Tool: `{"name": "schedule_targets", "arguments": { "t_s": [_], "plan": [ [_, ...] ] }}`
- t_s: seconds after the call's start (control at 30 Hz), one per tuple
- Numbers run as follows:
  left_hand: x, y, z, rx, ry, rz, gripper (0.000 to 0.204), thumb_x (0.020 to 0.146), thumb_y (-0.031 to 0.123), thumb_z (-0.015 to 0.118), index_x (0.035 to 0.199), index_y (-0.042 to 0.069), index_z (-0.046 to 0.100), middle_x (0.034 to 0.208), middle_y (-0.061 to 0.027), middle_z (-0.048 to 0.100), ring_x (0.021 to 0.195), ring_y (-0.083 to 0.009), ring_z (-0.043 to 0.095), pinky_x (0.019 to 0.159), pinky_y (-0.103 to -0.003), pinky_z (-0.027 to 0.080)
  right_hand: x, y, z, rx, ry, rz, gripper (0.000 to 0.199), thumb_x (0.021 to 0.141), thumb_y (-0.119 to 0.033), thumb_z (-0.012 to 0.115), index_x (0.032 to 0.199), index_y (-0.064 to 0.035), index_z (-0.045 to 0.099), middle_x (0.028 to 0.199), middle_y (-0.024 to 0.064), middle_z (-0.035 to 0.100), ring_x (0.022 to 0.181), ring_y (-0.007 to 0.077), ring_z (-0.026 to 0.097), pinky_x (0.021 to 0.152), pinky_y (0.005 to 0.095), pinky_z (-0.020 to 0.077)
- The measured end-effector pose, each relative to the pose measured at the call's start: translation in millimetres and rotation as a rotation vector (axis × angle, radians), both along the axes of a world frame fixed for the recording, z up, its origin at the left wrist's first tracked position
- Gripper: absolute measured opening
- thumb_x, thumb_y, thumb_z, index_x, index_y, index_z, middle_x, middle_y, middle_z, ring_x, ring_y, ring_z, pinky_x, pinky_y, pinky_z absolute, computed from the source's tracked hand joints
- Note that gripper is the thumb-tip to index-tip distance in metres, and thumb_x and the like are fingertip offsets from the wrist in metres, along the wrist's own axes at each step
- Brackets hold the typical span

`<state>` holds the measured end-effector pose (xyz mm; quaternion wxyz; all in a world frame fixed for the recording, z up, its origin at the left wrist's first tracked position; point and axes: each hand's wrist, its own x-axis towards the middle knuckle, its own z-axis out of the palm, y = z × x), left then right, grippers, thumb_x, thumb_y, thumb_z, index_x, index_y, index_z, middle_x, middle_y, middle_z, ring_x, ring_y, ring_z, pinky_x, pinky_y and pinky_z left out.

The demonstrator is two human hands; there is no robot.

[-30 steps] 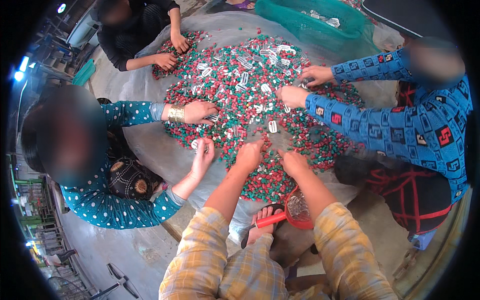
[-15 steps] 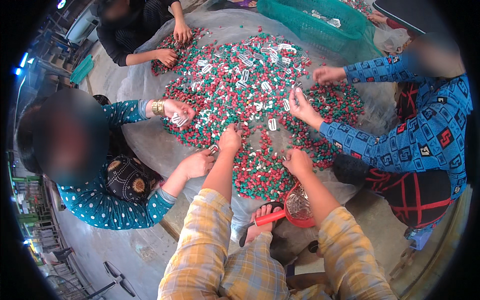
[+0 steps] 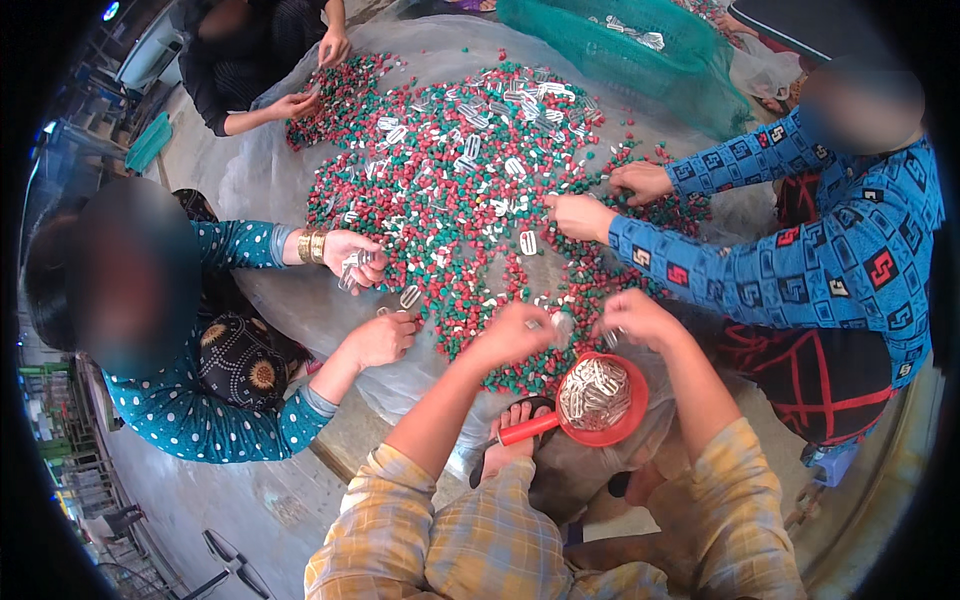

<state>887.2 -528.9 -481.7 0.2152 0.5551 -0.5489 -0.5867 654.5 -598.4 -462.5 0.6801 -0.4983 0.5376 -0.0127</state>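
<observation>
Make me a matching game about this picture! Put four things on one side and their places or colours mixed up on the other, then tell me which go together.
Things:
1. red pan
2. green basket
3. gold bracelet
4. small bits

Places and colours:
A. red, green and white
B. worn with a dotted top
C. just below the camera wearer's left hand and right hand
D. at the top of the picture

Right pairs: 1-C, 2-D, 3-B, 4-A

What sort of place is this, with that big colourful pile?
Probably a workshop: people work around a wide pile of small red, green and white pieces, with a round red plastic pan and a long green mesh basket nearby.
</observation>
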Motion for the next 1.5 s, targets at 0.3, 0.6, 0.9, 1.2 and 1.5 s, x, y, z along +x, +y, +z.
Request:
{"name": "schedule_targets", "arguments": {
  "t_s": [0.3,0.6,0.9,1.2,1.5],
  "plan": [
    [-18.9,-53.7,-20.0,-0.273,-0.304,-0.02,0.039,0.077,0.029,0.066,0.106,0.004,0.062,0.092,-0.0197,0.065,0.084,-0.0318,0.064,0.078,-0.04,0.049,-43.7,57.0,7.4,-0.228,0.264,0.72,0.039,0.076,-0.04,0.064,0.096,-0.0063,0.066,0.086,0.0162,0.067,0.077,0.0278,0.065,0.072,0.0386,0.0503],
    [-2.9,-82.8,-102.9,-0.731,-1.163,-0.131,0.019,0.08,0.015,0.049,0.087,0.005,0.064,0.098,-0.0087,0.063,0.091,-0.0228,0.06,0.076,-0.037,0.048,-19.5,50.9,53.2,-0.414,0.228,0.462,0.045,0.077,-0.036,0.066,0.111,-0.0075,0.062,0.098,0.0161,0.066,0.095,0.031,0.062,0.084,0.0384,0.0469],
    [24.2,-71.1,-71.4,-0.452,-1.088,-0.124,0.026,0.074,0.027,0.064,0.089,0.006,0.064,0.096,-0.0104,0.062,0.097,-0.0253,0.058,0.081,-0.038,0.048,-28.9,47.3,39.7,-0.497,0.222,0.317,0.04,0.076,-0.031,0.066,0.108,-0.0069,0.062,0.096,0.0149,0.066,0.091,0.0306,0.064,0.081,0.0379,0.0485],
    [32.1,-57.8,-68.1,-0.354,-0.928,0.172,0.029,0.067,0.025,0.076,0.083,0.007,0.06,0.088,-0.0088,0.062,0.091,-0.0269,0.059,0.074,-0.041,0.047,-17.1,38.8,41.5,-0.568,0.288,0.348,0.039,0.076,-0.029,0.067,0.106,-0.0052,0.062,0.096,0.0164,0.066,0.09,0.0318,0.063,0.081,0.0386,0.0492],
    [-1.1,-4.5,27.2,-0.356,0.047,-0.109,0.033,0.07,0.027,0.076,0.088,0.005,0.06,0.078,-0.0112,0.062,0.069,-0.0229,0.061,0.065,-0.036,0.048,-22.9,58.6,68.2,-0.45,0.388,0.223,0.038,0.078,-0.024,0.067,0.107,0.0,0.061,0.104,0.0172,0.064,0.087,0.0274,0.065,0.077,0.0355,0.0506]
  ]
}}
